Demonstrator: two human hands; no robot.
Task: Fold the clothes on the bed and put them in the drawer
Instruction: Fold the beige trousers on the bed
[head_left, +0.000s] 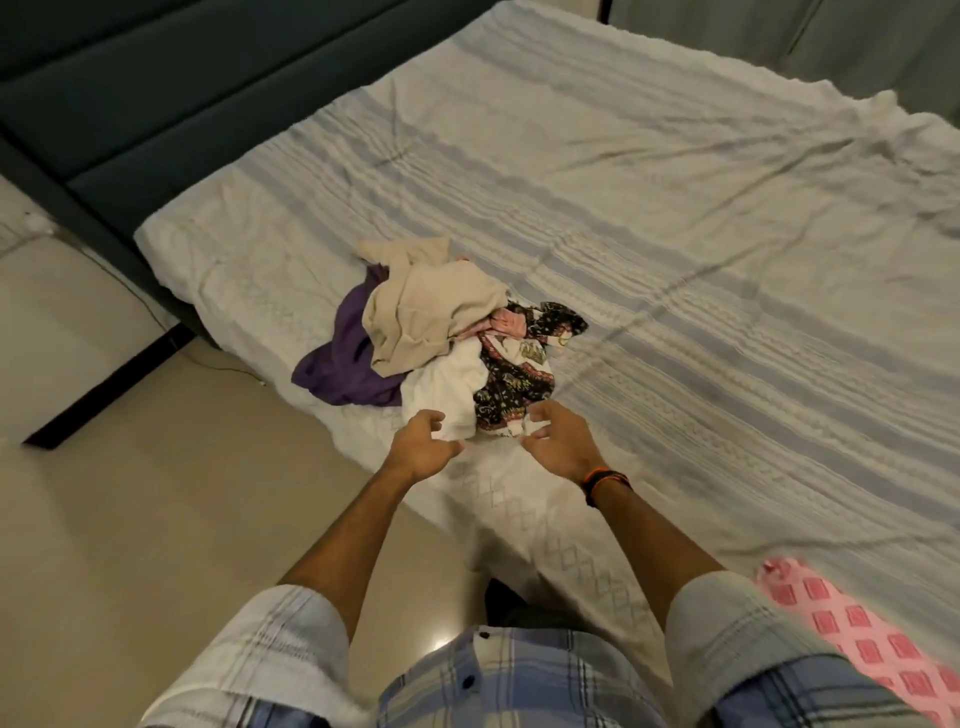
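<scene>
Dim, warm indoor light around me — soft shadows, a pale glare on the floor (441, 644) near my feet, wide-angle bending and softness at the edges.

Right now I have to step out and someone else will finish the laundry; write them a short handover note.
Left hand: open, fingers loosely curled, at the near edge of the pile, holding nothing.
Right hand: open, just short of the patterned garment, holding nothing.
Pile lies unfolded at the near left corner of the bed: beige cloth on top, purple cloth at left, white cloth nearest. A pink cloth lies apart at the near right.
Done: nothing folded.
Left: fold everything and put it away; no drawer is in view.
</scene>
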